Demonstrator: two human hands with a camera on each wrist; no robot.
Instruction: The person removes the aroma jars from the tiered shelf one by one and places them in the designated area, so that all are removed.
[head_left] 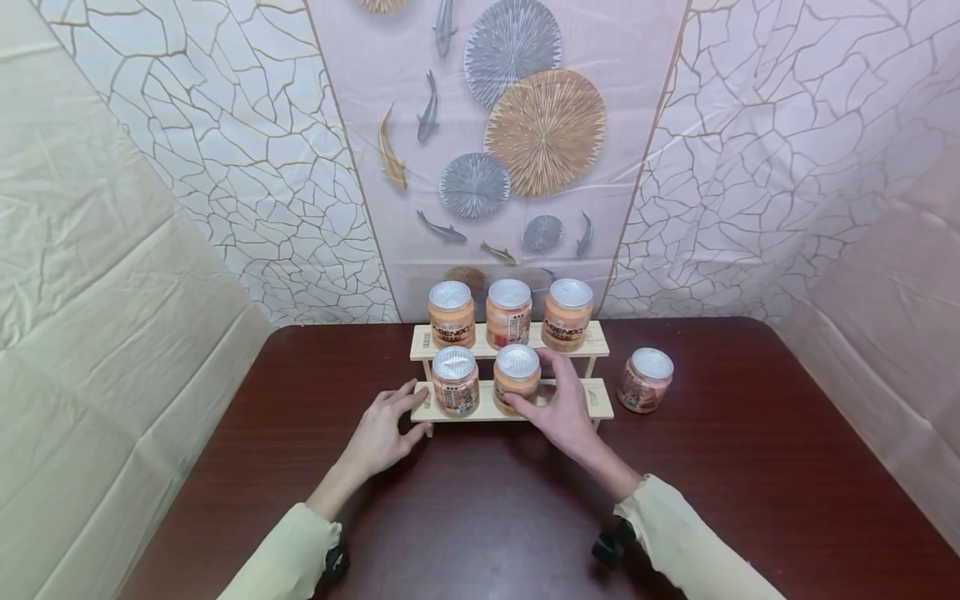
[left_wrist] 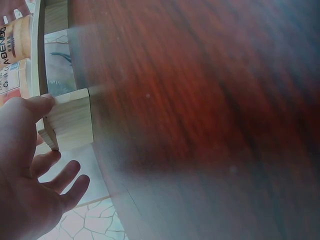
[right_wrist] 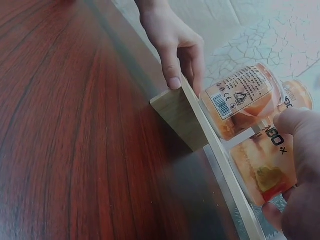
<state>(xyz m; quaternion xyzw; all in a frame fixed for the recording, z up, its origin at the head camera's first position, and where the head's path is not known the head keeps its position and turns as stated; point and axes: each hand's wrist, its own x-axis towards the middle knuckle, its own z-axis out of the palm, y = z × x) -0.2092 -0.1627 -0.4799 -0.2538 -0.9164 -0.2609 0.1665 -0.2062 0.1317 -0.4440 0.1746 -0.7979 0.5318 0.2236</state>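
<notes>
wooden lower shelf [head_left: 486, 407] — left hand [head_left: 381, 429] pinches its end, right hand [head_left: 566, 410] grips an orange jar [head_left: 514, 386] on it

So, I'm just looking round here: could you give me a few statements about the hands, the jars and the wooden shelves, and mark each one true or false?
1. The right hand grips a jar at the lower shelf. True.
2. The left hand holds the left end of the lower shelf. True.
3. Only two jars stand on the higher level. False: the upper shelf bears three jars.
4. Every jar is at one of the shelves. False: a loose jar stands on the table, to the right of the shelves.
5. All six jars have silvery tops. True.
</notes>
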